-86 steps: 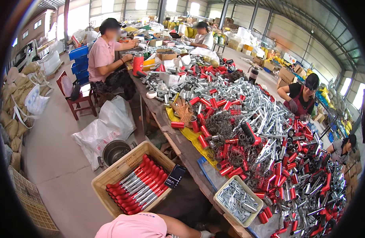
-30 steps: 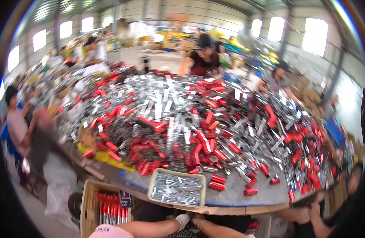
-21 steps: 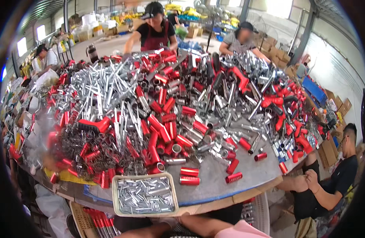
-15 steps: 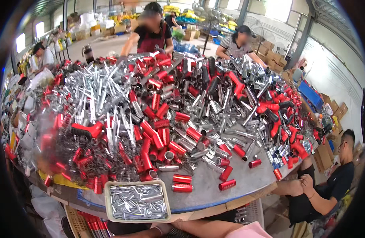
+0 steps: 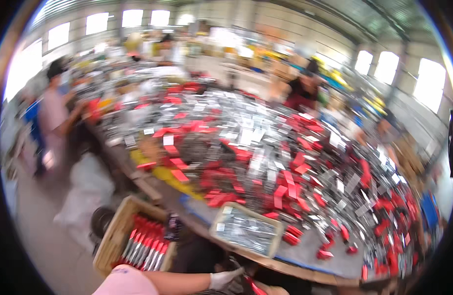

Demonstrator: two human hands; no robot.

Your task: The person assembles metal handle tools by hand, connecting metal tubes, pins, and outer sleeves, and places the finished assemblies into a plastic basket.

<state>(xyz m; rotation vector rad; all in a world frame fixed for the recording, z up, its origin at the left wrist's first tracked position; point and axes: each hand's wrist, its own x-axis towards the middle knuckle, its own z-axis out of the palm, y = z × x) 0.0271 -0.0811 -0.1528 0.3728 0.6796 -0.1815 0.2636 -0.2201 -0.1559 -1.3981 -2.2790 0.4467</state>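
Observation:
The whole view is smeared by motion. My left forearm comes in under a pink sleeve, and my left hand, in a white glove, is low in front of the table edge. Right of it, at the bottom edge, a strip of bare skin belongs to my right arm or hand. Between them lies a red piece, with a dark slim part above the glove. Which hand grips these is unclear, as the fingers are blurred. Just beyond the hands, on the table edge, a cream tray holds small silver pins.
A beige crate on the left holds red and silver pieces in a row. Heaps of red sleeves and silver metal parts cover the table. A person in pink sits at the left; others work across the table. A white bag lies on the floor.
The view has swung left, so the table, tray and heaps shift rightward. The crate and the person in pink now show fully. My gloved left hand appears more clearly beside a red piece.

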